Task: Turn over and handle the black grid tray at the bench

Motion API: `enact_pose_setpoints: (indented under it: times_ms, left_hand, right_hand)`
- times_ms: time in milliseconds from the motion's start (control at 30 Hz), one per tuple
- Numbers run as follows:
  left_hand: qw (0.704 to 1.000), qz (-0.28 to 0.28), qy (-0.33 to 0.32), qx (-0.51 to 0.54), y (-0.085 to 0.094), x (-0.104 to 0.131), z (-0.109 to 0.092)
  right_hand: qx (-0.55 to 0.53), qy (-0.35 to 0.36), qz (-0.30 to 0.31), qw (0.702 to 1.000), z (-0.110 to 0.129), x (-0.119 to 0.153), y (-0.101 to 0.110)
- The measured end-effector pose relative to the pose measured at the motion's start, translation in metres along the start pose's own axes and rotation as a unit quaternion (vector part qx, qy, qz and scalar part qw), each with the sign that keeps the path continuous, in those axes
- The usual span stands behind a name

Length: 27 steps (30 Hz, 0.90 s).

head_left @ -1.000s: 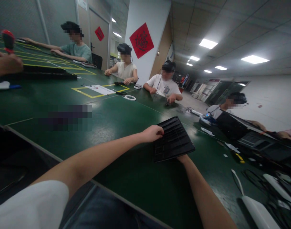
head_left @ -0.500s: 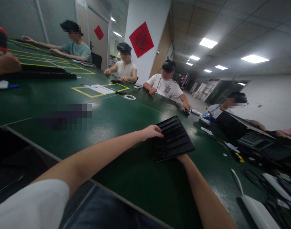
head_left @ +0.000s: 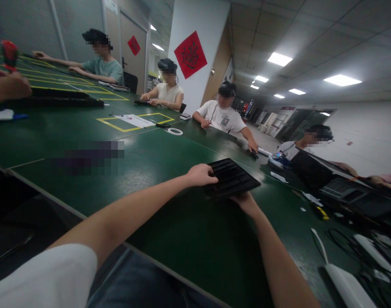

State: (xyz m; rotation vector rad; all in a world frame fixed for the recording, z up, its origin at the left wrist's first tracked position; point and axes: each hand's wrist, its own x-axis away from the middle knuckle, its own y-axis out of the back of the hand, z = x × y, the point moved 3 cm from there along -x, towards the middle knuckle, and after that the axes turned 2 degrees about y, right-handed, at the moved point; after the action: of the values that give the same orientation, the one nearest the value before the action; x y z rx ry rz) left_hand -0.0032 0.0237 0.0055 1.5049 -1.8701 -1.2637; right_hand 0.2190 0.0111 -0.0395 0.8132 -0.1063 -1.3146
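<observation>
A black rectangular plastic tray [head_left: 235, 176] with raised ribs or slots is held above the green table, tilted. My left hand [head_left: 202, 174] is closed on its left edge, thumb over the top face and the other fingers curled by the rim. Beneath the near right side is my right hand [head_left: 247, 203], gripping the tray from below; its fingers are mostly hidden by it.
On the green table [head_left: 170, 149] lie a white tape roll [head_left: 175, 132], a paper sheet [head_left: 136, 120] inside yellow tape lines, and a blurred-out patch at left. At right are a black computer case [head_left: 349, 188], cables and a white power strip [head_left: 351, 282]. Several co-workers sit around.
The black tray has tipped flatter, its near edge rising, so its top face looks narrower. My right hand has come up slightly and more of it shows.
</observation>
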Motion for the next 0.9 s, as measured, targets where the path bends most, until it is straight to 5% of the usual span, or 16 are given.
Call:
enact_pose_setpoints:
  times_ms: [67, 167, 267, 400, 500, 667, 767, 900]
  left_hand:
    - [0.994, -0.025, 0.092, -0.047, 0.016, -0.004, 0.022]
    - [0.962, -0.064, 0.219, -0.147, 0.044, -0.005, 0.062]
    - [0.933, -0.094, 0.28, -0.205, 0.065, 0.0, 0.096]
    - [0.921, -0.08, 0.31, -0.224, 0.073, 0.007, 0.12]
    - [0.927, -0.075, 0.292, -0.224, 0.067, 0.006, 0.113]
    - [0.955, -0.069, 0.205, -0.203, 0.035, -0.002, 0.072]
    - [0.972, -0.057, 0.144, -0.177, 0.013, -0.003, 0.042]
    - [0.99, -0.033, 0.06, -0.127, -0.008, 0.004, 0.007]
  right_hand:
    - [0.14, -0.051, -0.012, 0.989, -0.013, 0.002, 0.023]
    - [0.335, -0.169, -0.075, 0.924, -0.034, 0.012, 0.061]
    - [0.391, -0.306, -0.071, 0.865, -0.048, 0.024, 0.079]
    - [0.372, -0.408, -0.064, 0.831, -0.057, 0.032, 0.08]
    - [0.362, -0.372, -0.045, 0.854, -0.06, 0.028, 0.074]
    - [0.32, -0.199, -0.013, 0.926, -0.042, 0.008, 0.037]
    - [0.199, -0.084, -0.004, 0.976, -0.016, -0.002, 0.003]
    - [-0.05, -0.052, -0.022, 0.997, 0.004, -0.005, -0.028]
